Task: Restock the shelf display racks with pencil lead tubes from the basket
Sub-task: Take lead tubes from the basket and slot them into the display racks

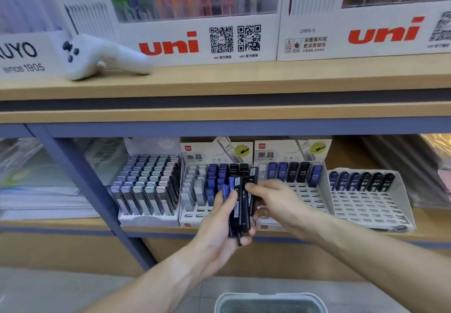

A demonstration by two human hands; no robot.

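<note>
My left hand (219, 225) grips a bundle of black and blue pencil lead tubes (240, 205) in front of the lower shelf. My right hand (273, 203) reaches in from the right, its fingers curled round the top of a black tube in the bundle. Behind the hands stand white display racks: one (195, 190) partly filled with white, blue and black tubes, one (305, 190) with a single back row of tubes, and one (366, 200) at the right with a back row only. The grey basket's rim (268, 297) shows at the bottom edge.
A full rack of grey and pastel tubes (148, 188) stands at the left. A blue shelf post (80, 185) slants down the left side. On the upper wooden shelf (244, 78) lie a white controller (97, 56) and uni pen display boxes (195, 42).
</note>
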